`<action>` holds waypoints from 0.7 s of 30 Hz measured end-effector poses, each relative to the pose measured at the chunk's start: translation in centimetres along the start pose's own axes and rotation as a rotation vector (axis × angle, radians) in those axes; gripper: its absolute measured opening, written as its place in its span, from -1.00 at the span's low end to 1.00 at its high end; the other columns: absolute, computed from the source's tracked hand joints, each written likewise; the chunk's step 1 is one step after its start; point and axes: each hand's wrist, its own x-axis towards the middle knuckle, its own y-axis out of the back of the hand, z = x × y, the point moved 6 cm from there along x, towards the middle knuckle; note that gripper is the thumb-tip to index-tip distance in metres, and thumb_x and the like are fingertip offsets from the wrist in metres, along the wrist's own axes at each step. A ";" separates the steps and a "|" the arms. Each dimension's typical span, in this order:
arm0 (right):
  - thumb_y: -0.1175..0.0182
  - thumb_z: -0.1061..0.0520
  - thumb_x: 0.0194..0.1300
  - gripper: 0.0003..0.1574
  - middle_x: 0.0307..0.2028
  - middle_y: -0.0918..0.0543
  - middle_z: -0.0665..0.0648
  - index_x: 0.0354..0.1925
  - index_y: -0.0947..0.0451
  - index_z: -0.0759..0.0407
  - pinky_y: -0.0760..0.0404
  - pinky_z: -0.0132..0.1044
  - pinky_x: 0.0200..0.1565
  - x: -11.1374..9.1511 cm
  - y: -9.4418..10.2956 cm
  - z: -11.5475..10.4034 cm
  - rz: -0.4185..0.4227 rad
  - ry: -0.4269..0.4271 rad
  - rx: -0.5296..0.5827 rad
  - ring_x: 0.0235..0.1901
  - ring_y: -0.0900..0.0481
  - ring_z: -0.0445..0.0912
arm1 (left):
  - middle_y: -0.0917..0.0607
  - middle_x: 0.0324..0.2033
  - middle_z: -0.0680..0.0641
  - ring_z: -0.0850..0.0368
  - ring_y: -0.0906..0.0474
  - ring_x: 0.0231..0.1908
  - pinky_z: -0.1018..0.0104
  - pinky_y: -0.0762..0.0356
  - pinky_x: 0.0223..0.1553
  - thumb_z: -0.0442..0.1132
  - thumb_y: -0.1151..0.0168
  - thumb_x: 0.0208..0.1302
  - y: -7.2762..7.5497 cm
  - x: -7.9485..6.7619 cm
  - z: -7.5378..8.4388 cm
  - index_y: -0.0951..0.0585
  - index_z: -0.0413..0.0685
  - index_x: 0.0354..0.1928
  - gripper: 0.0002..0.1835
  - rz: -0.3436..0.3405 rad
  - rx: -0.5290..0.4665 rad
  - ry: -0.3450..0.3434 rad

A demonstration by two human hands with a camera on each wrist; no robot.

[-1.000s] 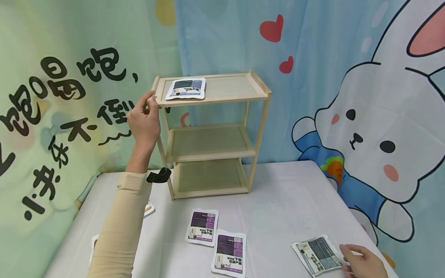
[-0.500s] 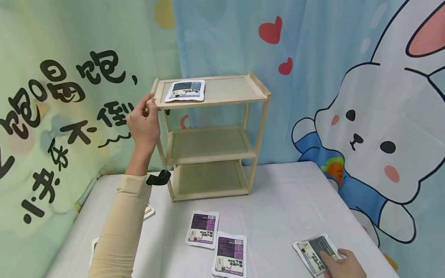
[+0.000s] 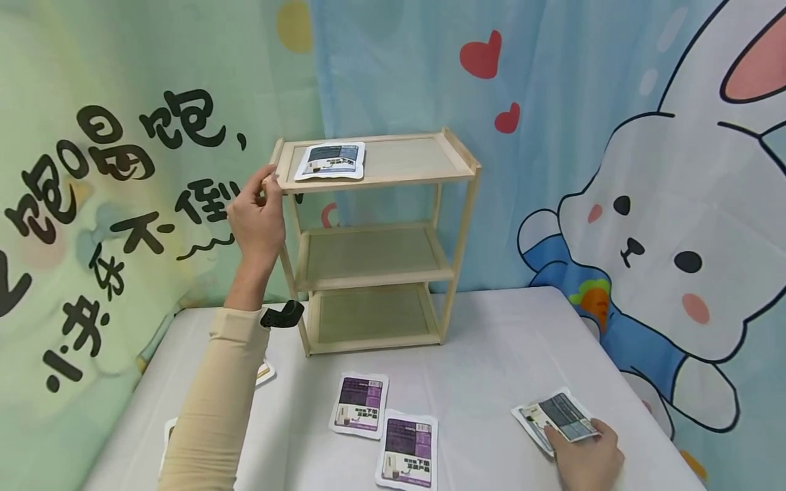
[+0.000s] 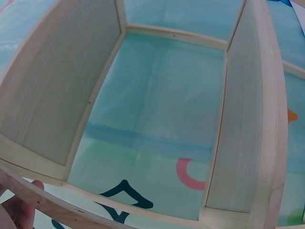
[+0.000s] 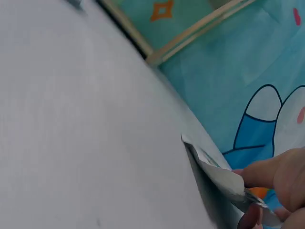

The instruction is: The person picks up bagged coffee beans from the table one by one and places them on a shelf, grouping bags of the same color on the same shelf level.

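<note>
My left hand (image 3: 256,221) grips the left end of the top tier of a three-tier wooden shelf (image 3: 414,153). In the left wrist view a bit of that hand (image 4: 21,210) shows at the wooden frame (image 4: 272,119). At the right of the table my right hand (image 3: 591,453) pinches a flat pouch (image 3: 555,412) with a grey-blue label, thumb on top. The right wrist view catches this pouch (image 5: 221,179) edge-on, tilted, with its near edge close over the white cloth. A similar pouch (image 3: 331,160) lies on the top tier, near my left hand.
Two purple-labelled pouches (image 3: 358,404) lie on the white-covered table (image 3: 485,361) before the shelf. Another pouch (image 3: 265,373) is partly hidden behind my left arm, as is one (image 3: 168,431) nearer the front left. Printed curtains (image 3: 393,68) hang close behind.
My right hand has moved left onto the pouch and now pinches it, its right side raised and turned slightly. The left hand keeps its grip on the shelf.
</note>
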 end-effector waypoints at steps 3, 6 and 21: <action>-0.18 0.20 0.29 -0.10 0.24 -0.21 0.54 0.45 0.00 0.35 -0.44 0.11 0.02 -0.5 -0.6 -1.2 -0.003 0.076 0.068 0.16 -0.31 0.38 | -0.69 -0.43 -0.11 0.21 -0.30 -0.69 0.47 -0.14 -0.64 -0.12 -0.05 0.36 0.1 0.1 -0.1 -0.71 -0.03 0.02 -0.66 -0.001 0.002 0.011; 0.00 0.29 0.36 -0.26 0.26 -0.22 0.54 0.44 -0.04 0.34 -0.58 -0.03 -0.23 -0.7 -1.1 -2.5 -0.021 0.118 0.047 0.08 -0.42 0.37 | -0.71 -0.39 -0.12 0.18 -0.33 -0.67 0.47 -0.16 -0.63 -0.11 -0.04 0.37 0.0 0.0 -0.1 -0.71 -0.01 0.03 -0.65 -0.012 0.002 0.021; -0.15 0.38 0.22 -0.19 0.03 -0.35 0.54 0.38 -0.07 0.43 -0.57 -0.42 -0.54 -1.4 -3.2 -5.0 -0.154 0.202 0.241 -0.19 -0.56 0.18 | -0.69 -0.42 -0.11 0.31 -0.22 -0.73 0.47 -0.11 -0.66 -0.13 -0.05 0.37 -0.1 0.0 -0.1 -0.71 -0.04 0.02 -0.66 0.000 -0.036 0.006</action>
